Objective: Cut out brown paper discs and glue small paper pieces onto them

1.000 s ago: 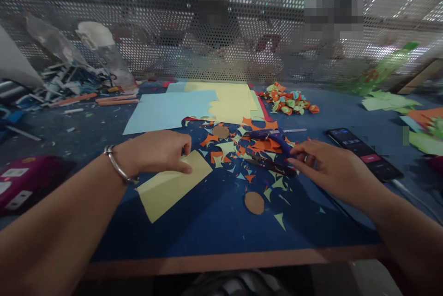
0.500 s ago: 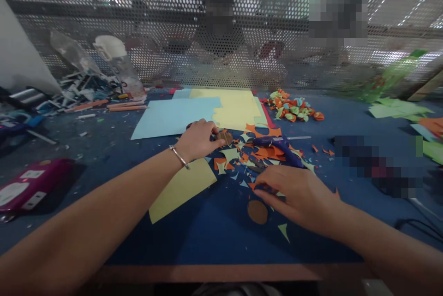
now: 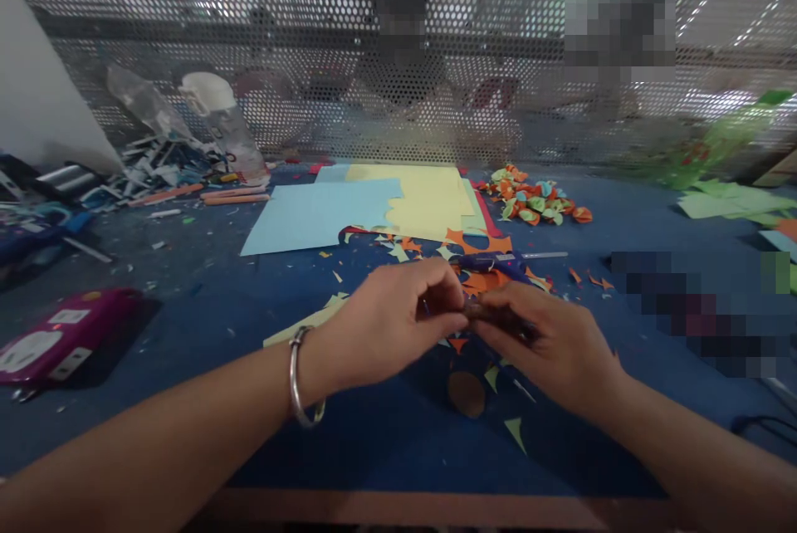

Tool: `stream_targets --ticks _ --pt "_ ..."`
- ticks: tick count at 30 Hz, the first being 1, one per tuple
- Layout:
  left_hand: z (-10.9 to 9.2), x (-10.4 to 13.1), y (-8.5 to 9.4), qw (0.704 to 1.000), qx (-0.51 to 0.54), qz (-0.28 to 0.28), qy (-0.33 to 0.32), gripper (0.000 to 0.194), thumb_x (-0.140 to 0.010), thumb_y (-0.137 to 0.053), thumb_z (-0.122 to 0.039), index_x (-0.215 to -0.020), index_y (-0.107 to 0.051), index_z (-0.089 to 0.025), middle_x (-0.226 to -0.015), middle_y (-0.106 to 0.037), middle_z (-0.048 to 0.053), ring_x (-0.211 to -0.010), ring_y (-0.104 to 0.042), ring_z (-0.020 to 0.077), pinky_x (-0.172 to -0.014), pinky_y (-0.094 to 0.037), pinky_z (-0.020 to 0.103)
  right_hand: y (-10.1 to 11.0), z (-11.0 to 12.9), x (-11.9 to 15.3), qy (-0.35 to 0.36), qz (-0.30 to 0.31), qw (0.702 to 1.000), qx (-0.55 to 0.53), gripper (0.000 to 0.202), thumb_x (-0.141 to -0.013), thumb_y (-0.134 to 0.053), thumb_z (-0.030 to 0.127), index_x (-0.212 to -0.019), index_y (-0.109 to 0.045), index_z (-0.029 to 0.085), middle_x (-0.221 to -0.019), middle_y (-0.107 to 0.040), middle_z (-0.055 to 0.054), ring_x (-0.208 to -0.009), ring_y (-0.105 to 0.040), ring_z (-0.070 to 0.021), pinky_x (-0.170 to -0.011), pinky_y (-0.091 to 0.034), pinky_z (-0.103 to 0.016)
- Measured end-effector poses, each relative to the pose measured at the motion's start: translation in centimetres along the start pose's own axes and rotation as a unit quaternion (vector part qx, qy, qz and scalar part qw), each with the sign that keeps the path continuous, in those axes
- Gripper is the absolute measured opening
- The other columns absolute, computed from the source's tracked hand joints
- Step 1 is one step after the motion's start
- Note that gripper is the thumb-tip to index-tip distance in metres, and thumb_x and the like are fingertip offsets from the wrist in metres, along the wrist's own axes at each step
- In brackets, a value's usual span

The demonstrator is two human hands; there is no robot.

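Observation:
Both my hands meet over the paper scraps in the middle of the table. My left hand (image 3: 386,325), with a metal bangle at its wrist, pinches a small brown cardboard piece (image 3: 476,311) between thumb and forefinger; most of it is hidden. Against its fingertips, my right hand (image 3: 551,338) is closed around something dark that I cannot make out. Just beyond lies a blue glue gun (image 3: 507,266) with a pale stick poking out. A round brown cardboard disc (image 3: 466,394) lies flat below the hands. Orange scraps (image 3: 482,281) and green ones surround them.
Blue sheets (image 3: 311,213) and yellow sheets (image 3: 429,199) lie at the back, beside a pile of small curled paper pieces (image 3: 529,199). A pink box-shaped object (image 3: 68,334) and a clear bottle (image 3: 233,134) stand left. Behind rises a perforated metal screen (image 3: 299,43).
My left hand has moved right and nearer, and the cardboard piece no longer lies among the scraps. My right hand has closed and lifted slightly; the hands now touch.

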State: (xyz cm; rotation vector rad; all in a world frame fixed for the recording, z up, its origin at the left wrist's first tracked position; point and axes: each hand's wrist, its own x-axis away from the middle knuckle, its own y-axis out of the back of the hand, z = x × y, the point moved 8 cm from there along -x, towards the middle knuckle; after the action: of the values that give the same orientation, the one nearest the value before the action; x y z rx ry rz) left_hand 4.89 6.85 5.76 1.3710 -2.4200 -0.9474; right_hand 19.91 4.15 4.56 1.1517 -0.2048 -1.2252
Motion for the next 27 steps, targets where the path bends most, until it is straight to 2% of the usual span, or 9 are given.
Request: stream_targets --ticks 2,4,7,9,13,17,19,24,27 --pt "0.1 0.0 0.0 0.999 -0.032 0.012 -0.013 0.007 -0.092 -0.063 -0.028 -0.093 -0.065 -0.021 -0.089 -0.074 0.0 -0.08 -0.067 0.0143 -0.071 -0.05 0.027 -0.2 0.5 0.1 0.019 0.01 1.0 0.013 0.011 -0.095 -0.062 0.025 -0.088 -0.068 0.019 -0.073 -0.067 0.001 -0.061 -0.061 -0.0119 -0.057 -0.046 -0.024" --pt "1.8 -0.6 1.8 0.99 -0.142 -0.021 -0.011 0.013 -0.094 -0.057 -0.027 -0.1 -0.066 -0.021 -0.101 -0.074 0.004 -0.089 -0.067 0.0187 -0.077 -0.051 0.031 -0.2 0.6 0.2 0.009 0.012 1.0 0.019 0.014 -0.096 -0.061 0.026 -0.086 -0.069 0.019 -0.07 -0.065 0.0 -0.059 -0.059 -0.0119 -0.055 -0.044 -0.024" --pt "5.9 -1.1 6.3 0.915 -0.384 -0.115 0.041 0.037 -0.09 -0.054 -0.021 -0.125 -0.063 -0.014 -0.124 -0.067 0.017 -0.117 -0.057 0.033 -0.096 -0.047 0.045 -0.2 0.3 0.2 -0.012 0.013 1.0 0.012 0.015 -0.097 -0.061 0.028 -0.087 -0.068 0.019 -0.07 -0.065 0.0 -0.057 -0.056 -0.0115 -0.053 -0.042 -0.024" --pt "8.9 -1.1 8.6 0.86 -0.483 -0.123 0.108 0.046 -0.087 -0.054 -0.022 -0.131 -0.062 -0.011 -0.127 -0.064 0.022 -0.121 -0.054 0.0394 -0.095 -0.047 0.049 -0.2 0.2 0.2 -0.013 0.012 1.0 0.008 0.015 -0.096 -0.061 0.028 -0.085 -0.067 0.02 -0.068 -0.063 0.0 -0.054 -0.054 -0.0109 -0.052 -0.04 -0.024" --pt "11.4 -1.0 10.5 0.846 -0.499 -0.128 0.134 0.053 -0.084 -0.056 -0.03 -0.132 -0.064 -0.008 -0.116 -0.07 0.024 -0.117 -0.053 0.0437 -0.092 -0.047 0.054 -0.4 -0.1 0.1 -0.01 0.017 1.0 0.001 0.017 -0.096 -0.061 0.03 -0.083 -0.065 0.02 -0.066 -0.061 0.001 -0.052 -0.05 -0.0102 -0.05 -0.038 -0.024" --pt "11.0 -1.2 10.6 0.847 -0.498 -0.13 0.133 0.041 -0.092 -0.043 -0.024 -0.11 -0.078 -0.011 -0.096 -0.075 0.022 -0.106 -0.057 0.0414 -0.081 -0.049 0.051 -0.6 -0.7 0.1 -0.032 0.024 0.999 -0.005 0.019 -0.096 -0.06 0.033 -0.084 -0.066 0.02 -0.067 -0.063 0.001 -0.054 -0.051 -0.0105 -0.052 -0.04 -0.025" --pt "10.0 -1.1 10.8 0.848 -0.493 -0.158 0.115 0.046 -0.097 -0.037 -0.022 -0.111 -0.079 -0.013 -0.1 -0.077 0.02 -0.105 -0.058 0.0386 -0.081 -0.05 0.049 -0.5 -0.9 0.0 -0.054 0.026 0.998 -0.017 0.022 -0.096 -0.061 0.035 -0.082 -0.067 0.02 -0.065 -0.062 0.001 -0.054 -0.052 -0.011 -0.052 -0.04 -0.025" --pt "4.5 0.6 10.1 0.837 -0.454 -0.295 -0.077 0.046 -0.1 -0.041 -0.024 -0.138 -0.066 -0.02 -0.13 -0.073 0.009 -0.112 -0.058 0.0317 -0.097 -0.051 0.048 -0.2 -2.4 0.3 -0.159 0.02 0.972 -0.169 0.027 -0.095 -0.063 0.045 -0.084 -0.069 0.02 -0.062 -0.062 0.001 -0.054 -0.056 -0.0121 -0.052 -0.045 -0.024" --pt "2.6 1.4 8.4 0.831 -0.448 -0.298 -0.144 0.043 -0.097 -0.048 -0.023 -0.135 -0.068 -0.03 -0.13 -0.074 0.003 -0.106 -0.062 0.0283 -0.097 -0.053 0.049 -0.4 -3.5 0.6 -0.226 -0.008 0.924 -0.307 0.03 -0.091 -0.068 0.05 -0.089 -0.071 0.019 -0.069 -0.065 -0.001 -0.057 -0.059 -0.0122 -0.051 -0.046 -0.023"
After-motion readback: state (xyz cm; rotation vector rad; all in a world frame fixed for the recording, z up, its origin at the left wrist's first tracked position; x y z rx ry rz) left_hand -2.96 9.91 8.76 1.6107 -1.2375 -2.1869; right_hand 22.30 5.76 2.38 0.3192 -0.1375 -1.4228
